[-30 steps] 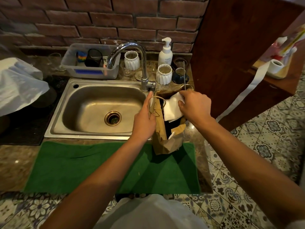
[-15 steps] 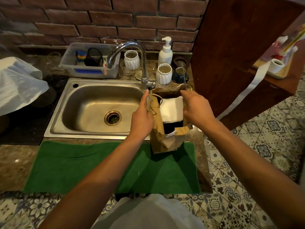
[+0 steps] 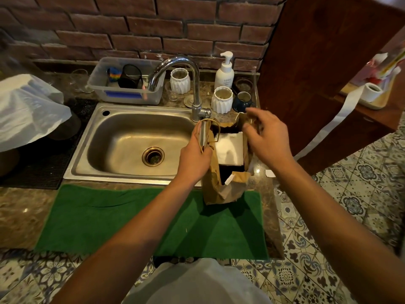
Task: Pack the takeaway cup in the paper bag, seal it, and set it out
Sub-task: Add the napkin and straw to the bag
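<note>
A brown paper bag stands open on the counter at the right end of the green mat. Inside it lies a white napkin over something dark; the cup itself is hidden. My left hand grips the bag's left rim together with its paper handle. My right hand hovers at the bag's right rim, fingers loosely spread and slightly blurred, touching the rim near the far handle.
A steel sink with a tall tap lies left of the bag. Behind stand white ribbed cups, a soap pump and a plastic tub. A wooden partition rises right; the counter edge is beside the bag.
My right hand let go of the white napkin, which now lies flat inside the bag, and rose to the bag's right rim. The left hand kept its grip.
</note>
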